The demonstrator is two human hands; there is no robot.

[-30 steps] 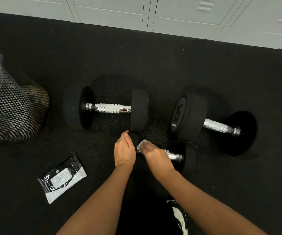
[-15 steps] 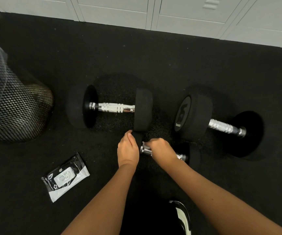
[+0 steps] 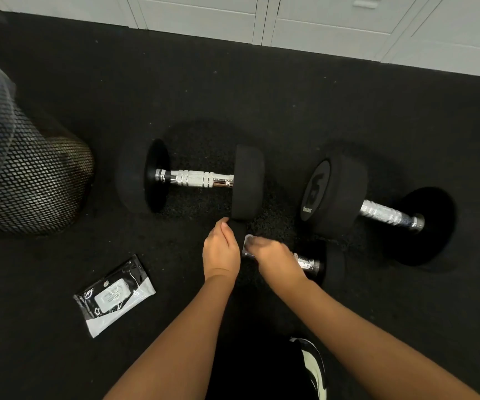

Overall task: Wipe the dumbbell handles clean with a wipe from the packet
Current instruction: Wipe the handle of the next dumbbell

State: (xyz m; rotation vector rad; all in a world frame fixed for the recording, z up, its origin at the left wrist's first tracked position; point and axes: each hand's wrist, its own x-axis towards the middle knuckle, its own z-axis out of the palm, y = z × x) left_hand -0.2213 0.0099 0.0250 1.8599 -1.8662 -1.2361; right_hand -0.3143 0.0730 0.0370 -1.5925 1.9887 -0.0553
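Observation:
Three black dumbbells with chrome handles lie on the dark floor. The small nearest dumbbell is between my hands. My left hand grips its left end weight. My right hand is curled round its handle with a white wipe peeking out by my fingers. A larger dumbbell lies behind, left of centre. Another dumbbell sits at the right. The black and white wipe packet lies on the floor at the lower left.
A black mesh bin lies on its side at the far left. White lockers run along the back. A black and white shoe shows at the bottom, between my forearms.
My right hand slid along the small dumbbell's handle with the wipe, right and then back left. My left hand kept its hold on the end weight.

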